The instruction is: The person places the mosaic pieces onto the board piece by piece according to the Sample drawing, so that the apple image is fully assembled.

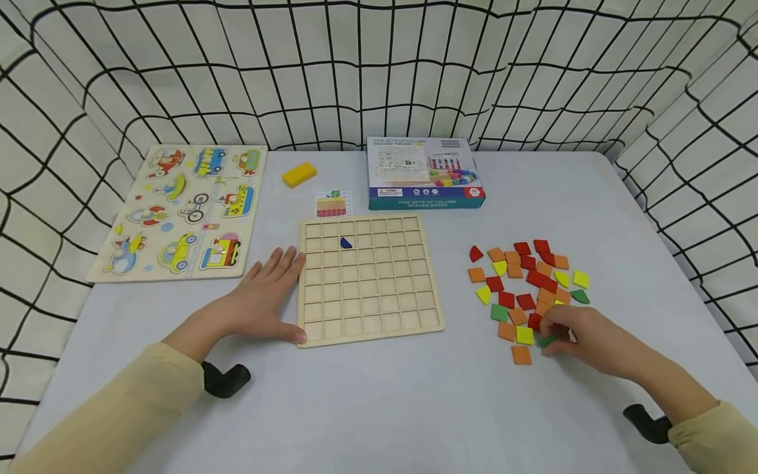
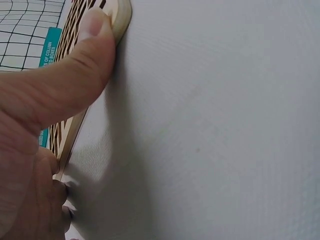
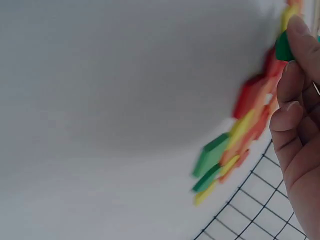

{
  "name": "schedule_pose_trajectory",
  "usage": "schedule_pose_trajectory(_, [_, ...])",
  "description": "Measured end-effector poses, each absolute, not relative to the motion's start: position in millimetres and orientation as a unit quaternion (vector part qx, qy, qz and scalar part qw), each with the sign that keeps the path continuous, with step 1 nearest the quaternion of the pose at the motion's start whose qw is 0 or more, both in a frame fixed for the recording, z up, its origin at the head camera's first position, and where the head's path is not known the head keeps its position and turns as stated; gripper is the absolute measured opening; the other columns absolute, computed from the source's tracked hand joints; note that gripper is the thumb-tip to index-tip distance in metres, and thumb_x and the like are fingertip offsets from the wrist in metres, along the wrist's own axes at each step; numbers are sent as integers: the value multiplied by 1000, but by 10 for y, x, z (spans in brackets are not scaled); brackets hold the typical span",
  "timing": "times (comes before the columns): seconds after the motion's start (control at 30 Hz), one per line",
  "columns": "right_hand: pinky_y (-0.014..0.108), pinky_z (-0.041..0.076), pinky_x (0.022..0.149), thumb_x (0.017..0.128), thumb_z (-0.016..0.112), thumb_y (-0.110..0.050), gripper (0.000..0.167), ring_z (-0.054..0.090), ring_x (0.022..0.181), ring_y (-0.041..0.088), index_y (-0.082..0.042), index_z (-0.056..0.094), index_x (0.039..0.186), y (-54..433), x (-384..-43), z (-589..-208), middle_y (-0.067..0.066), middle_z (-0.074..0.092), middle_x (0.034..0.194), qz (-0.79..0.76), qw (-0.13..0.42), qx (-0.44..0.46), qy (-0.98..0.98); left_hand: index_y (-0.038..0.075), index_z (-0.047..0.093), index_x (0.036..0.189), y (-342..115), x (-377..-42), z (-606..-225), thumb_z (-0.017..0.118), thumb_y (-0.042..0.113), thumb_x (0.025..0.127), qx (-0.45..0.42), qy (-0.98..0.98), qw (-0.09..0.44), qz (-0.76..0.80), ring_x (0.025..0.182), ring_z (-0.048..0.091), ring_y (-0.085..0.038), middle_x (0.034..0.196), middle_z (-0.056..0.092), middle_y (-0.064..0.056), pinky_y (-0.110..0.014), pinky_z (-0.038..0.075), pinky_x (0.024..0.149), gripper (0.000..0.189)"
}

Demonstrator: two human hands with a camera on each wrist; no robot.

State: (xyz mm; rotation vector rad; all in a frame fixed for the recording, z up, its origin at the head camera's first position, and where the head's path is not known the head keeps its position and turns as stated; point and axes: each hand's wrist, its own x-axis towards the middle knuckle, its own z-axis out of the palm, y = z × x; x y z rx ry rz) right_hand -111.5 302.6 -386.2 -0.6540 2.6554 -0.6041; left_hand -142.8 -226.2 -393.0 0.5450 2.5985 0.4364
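A square wooden grid board (image 1: 372, 337) lies mid-table, with one small dark blue tile (image 1: 346, 243) in an upper cell. Along the board's left edge rests my left hand (image 1: 263, 299), its fingers straight and spread, the thumb (image 2: 95, 30) on the near left corner. To the right, my right hand (image 1: 583, 336) pinches a green tile (image 3: 284, 47) between thumb and fingers at the near side of the loose tiles; the fingers partly hide its shape. Around it lie red, orange, yellow and green tiles, among them a yellow tile (image 1: 524, 336) and an orange tile (image 1: 522, 355).
A picture card (image 1: 333, 203) lies just beyond the board, near a yellow block (image 1: 299, 174). The bead-set box (image 1: 426, 172) stands at the back. On the far left is a vehicle puzzle board (image 1: 177, 217). Black wire mesh (image 1: 331, 85) surrounds the table's back and sides.
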Motion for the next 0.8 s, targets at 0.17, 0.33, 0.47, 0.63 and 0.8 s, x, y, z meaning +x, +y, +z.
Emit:
schedule_pose_trajectory(0.17, [18,56,72,90,77,-9,24,63,87,6,-16,75,113,2668,-1340,-3758,-4,73,105,-312,150,-241,907,-4,6,162,-2267,-1418,-3900,83,61,74,198,941,224,157,157,-6,-49,171,-3,-26,-72,2,122,134])
schedule_pose_trajectory(0.33, [24,59,77,98,70,-15,28,69,92,18,-10,72,125,2039,-1808,-3734,6,74,105,-367,194,-191,890,-5,6,162,-2267,-1409,-3901,84,60,74,197,940,226,162,157,-7,-49,170,-3,-27,-72,2,122,134])
schedule_pose_trajectory(0.47, [30,58,76,98,70,-19,23,68,89,24,-10,72,120,1512,-2236,-3784,7,75,100,-395,213,-159,879,-5,6,162,-2261,-1412,-3905,85,60,73,194,941,226,161,157,-6,-49,171,-2,-26,-71,2,123,135])
schedule_pose_trajectory(0.63, [28,56,77,96,73,-17,16,65,93,22,-7,72,109,968,-2614,-3830,9,71,102,-412,197,-152,876,-5,8,162,-2247,-1403,-3917,85,60,72,196,942,219,159,157,-3,-50,170,0,-27,-72,4,122,135])
schedule_pose_trajectory(0.8, [30,52,83,97,72,-16,12,62,96,22,-8,74,106,540,-2804,-3840,8,70,105,-366,174,-184,896,-3,8,162,-2255,-1388,-3907,85,60,73,194,945,214,152,157,-3,-49,171,0,-26,-71,5,123,134])
